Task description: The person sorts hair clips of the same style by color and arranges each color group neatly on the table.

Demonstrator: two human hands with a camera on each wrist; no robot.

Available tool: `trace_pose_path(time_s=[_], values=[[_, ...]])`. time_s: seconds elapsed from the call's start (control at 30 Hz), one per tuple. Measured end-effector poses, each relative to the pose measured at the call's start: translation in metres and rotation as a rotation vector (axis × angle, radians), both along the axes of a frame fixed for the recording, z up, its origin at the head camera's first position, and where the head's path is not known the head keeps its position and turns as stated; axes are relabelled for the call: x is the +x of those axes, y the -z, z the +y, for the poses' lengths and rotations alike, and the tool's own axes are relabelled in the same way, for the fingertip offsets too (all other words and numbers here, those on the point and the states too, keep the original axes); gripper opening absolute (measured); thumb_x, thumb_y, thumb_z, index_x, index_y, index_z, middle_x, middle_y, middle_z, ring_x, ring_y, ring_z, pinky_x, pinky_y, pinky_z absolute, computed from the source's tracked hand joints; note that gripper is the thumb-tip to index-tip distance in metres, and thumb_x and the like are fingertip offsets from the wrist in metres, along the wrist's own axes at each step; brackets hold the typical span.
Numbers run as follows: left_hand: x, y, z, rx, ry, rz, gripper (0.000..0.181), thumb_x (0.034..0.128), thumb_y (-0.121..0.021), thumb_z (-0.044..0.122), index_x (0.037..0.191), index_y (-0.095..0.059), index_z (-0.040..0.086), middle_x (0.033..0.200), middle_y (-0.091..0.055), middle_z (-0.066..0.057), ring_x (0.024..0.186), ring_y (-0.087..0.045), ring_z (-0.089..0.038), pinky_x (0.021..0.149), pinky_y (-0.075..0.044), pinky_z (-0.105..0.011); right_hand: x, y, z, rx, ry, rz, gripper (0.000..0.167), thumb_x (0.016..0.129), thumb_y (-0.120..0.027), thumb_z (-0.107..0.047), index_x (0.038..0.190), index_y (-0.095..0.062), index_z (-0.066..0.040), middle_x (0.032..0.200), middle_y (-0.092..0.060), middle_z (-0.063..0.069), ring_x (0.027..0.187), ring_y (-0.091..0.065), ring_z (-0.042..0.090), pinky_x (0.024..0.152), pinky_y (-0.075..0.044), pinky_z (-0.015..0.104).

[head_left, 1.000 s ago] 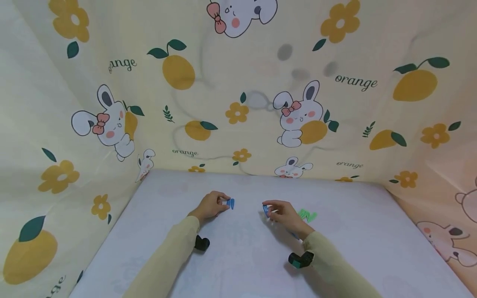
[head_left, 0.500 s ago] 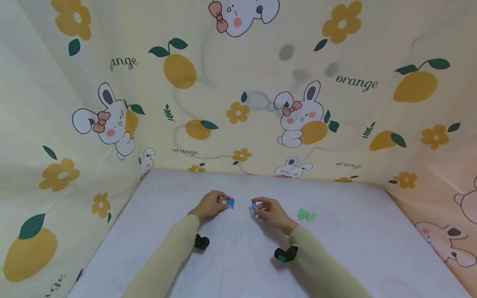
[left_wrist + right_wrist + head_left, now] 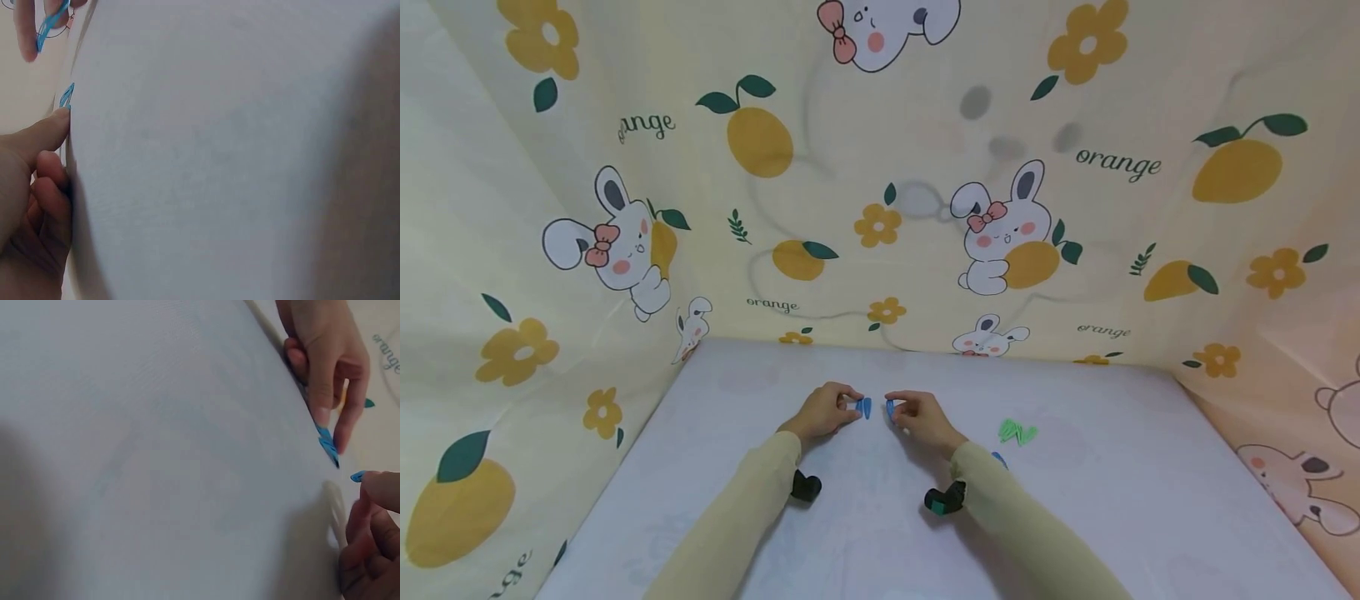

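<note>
so the right grip (image 3: 922, 421) is nearly closed, thumb and index pinching one small blue clip (image 3: 891, 409) with hardly any gap past the thing itself, and the left grip (image 3: 822, 412) is about as tight, its thumb and index on another blue piece (image 3: 859, 406). a second blue piece (image 3: 867, 408) sits right beside that one, on the side facing the right grip (they overlap a bit from the right wrist camera, so i can't tell if they touch). the clip in the right grip is near those two but apart from them, with a narrow gap between

further out there's a loose little heap of bright green pieces (image 3: 1017, 432) on the pale desk (image 3: 865, 542), off to the right of the right grip, plus a bit more blue (image 3: 999, 459) poking out next to the right sleeve (image 3: 1030, 521), mostly hidden. both wrists wear a black gadget, and behind it all hangs a cream cloth (image 3: 842, 150) printed with bunnies, oranges and flowers
</note>
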State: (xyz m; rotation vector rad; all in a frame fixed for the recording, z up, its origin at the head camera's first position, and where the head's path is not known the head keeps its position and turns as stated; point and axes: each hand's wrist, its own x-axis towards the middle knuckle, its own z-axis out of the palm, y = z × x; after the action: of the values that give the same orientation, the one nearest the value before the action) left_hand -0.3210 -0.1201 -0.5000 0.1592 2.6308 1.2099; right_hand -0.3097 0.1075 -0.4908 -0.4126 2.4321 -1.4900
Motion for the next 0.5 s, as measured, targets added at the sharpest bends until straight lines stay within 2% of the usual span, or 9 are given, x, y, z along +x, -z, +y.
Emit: trace_pose_path(time_s=[0.3,0.5], values=[[-0.002,0.001,-0.001,0.013,0.028,0.008,0.035,0.0936,-0.073,0.019,0.128,-0.069,0.012,0.063,-0.052,0.000,0.049,-0.048,-0.014,0.052,-0.036,-0.024,-0.013,0.006,-0.020,0.022,-0.005,0.047,0.037,0.094,-0.063,0.005,0.131,-0.063,0.002,0.093,-0.071,0.015,0.077,-0.057,0.013,0.073,-0.049,0.021],[0.001,-0.001,-0.002,0.022,0.032,0.014,0.035,0.0938,-0.073,0.018,0.128,-0.069,0.011,0.063,-0.050,0.001,0.049,-0.047,-0.013,0.051,-0.036,-0.023,-0.012,0.011,-0.027,0.080,0.032,0.062,0.036,0.093,-0.065,0.005,0.129,-0.064,0.000,0.090,-0.070,0.010,0.077,-0.056,0.013,0.076,-0.048,0.024]])
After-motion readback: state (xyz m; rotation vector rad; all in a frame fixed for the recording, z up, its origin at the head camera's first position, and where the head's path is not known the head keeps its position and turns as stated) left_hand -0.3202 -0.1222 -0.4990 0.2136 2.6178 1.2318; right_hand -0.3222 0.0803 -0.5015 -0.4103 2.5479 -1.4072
